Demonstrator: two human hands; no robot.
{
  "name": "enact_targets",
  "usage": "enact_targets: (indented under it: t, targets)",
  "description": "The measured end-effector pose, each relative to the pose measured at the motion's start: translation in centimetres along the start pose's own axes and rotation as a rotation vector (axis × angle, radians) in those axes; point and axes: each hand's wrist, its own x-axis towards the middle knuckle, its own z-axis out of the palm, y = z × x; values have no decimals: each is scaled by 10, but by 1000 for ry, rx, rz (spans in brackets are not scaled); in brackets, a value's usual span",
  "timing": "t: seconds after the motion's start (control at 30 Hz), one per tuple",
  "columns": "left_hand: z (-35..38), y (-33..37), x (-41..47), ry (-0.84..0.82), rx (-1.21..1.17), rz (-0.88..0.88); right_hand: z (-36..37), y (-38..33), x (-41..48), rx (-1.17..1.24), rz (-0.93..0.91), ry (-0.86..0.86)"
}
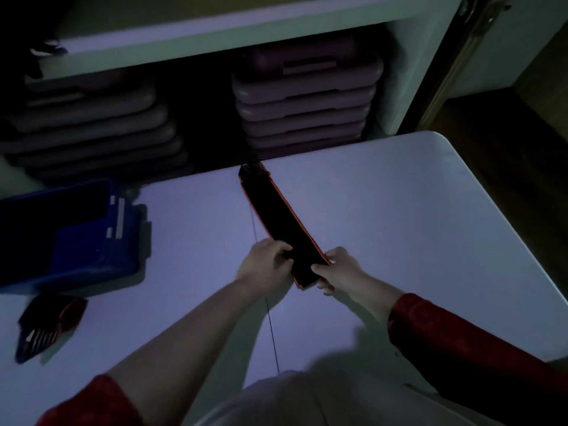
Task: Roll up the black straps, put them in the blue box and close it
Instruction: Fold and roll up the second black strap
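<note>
A long black strap [276,216] with orange edges lies flat on the white table [399,210], running from the far edge toward me. My left hand [264,265] and my right hand [336,270] both pinch its near end, one on each side. The blue box [116,241] stands open at the left of the table, its inside dark. A second black strap [46,324] with red trim and white stripes lies bunched near the table's left front, below the box.
Behind the table stands a white shelf unit [215,29] holding two stacks of purple cases [304,99], with greyer ones on the left [92,127]. A thin seam [270,318] runs down the table's middle. Dark floor lies to the right.
</note>
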Motion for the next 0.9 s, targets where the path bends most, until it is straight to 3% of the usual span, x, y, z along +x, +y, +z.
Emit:
enact_targets:
  t: [0.2, 0.37, 0.47, 0.57, 0.73, 0.9]
  targets:
    - [20, -10, -59, -214, 196, 50, 18, 8, -25, -153, -13, -92]
    - [35, -15, -86, -133, 75, 31, 26, 21, -44, -200, 85, -201]
    - [42, -8, -101, -15, -8, -9, 26, 29, -50, -189, 62, -132]
    - [45, 5, -111, 113, -193, -204, 23, 32, -48, -347, -35, -37]
    - [46, 20, -109, 55, -298, -297, 31, 34, -57, -301, -95, -122]
    - [41, 20, -111, 50, -291, -292, 28, 38, -55, -289, -17, -146]
